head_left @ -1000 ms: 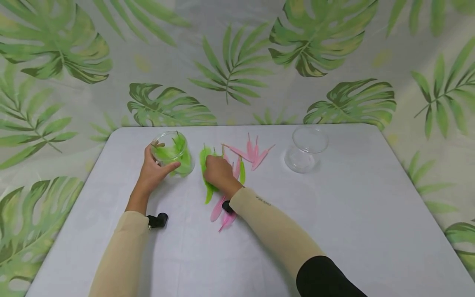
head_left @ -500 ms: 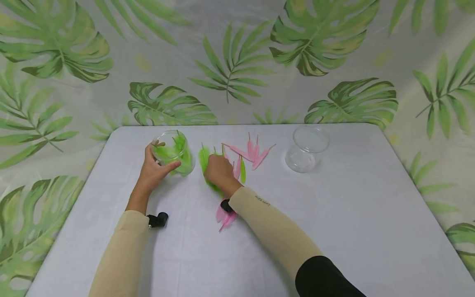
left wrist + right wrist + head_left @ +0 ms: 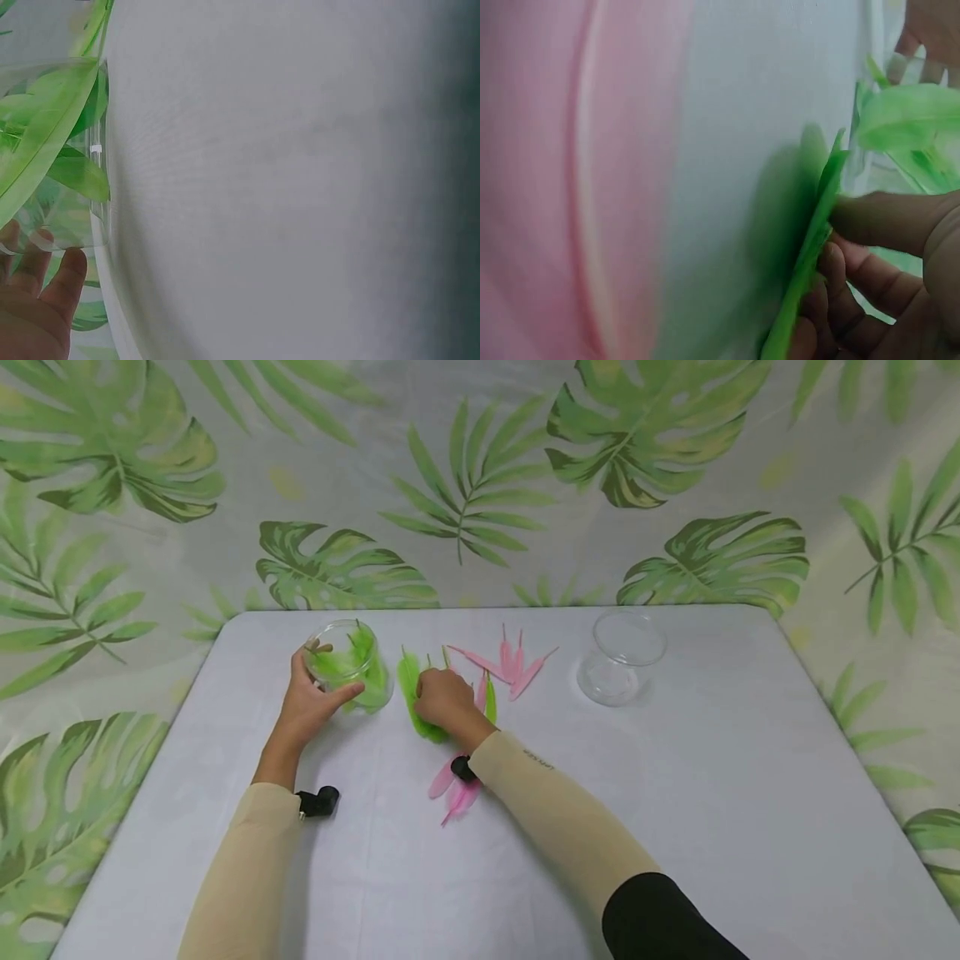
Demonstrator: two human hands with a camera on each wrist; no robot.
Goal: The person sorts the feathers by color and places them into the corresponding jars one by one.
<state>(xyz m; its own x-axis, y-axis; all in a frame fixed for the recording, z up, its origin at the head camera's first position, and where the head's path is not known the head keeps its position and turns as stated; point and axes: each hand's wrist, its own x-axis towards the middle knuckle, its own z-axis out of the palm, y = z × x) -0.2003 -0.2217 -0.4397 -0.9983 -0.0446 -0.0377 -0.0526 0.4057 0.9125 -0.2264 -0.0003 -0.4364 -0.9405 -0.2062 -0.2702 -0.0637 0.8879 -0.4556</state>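
Green feathers [image 3: 415, 697] sit pinched in the right hand [image 3: 444, 700] mid-table, toward the far edge, probably bunched for a single lift. Left hand [image 3: 309, 703] wraps the glass jar [image 3: 349, 662] beside them, likely steadying it.

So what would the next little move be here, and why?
Probably lifting the green feather across into the jar. The right hand pinches it at the table, the left hand grips that jar, and green feathers already sit inside.
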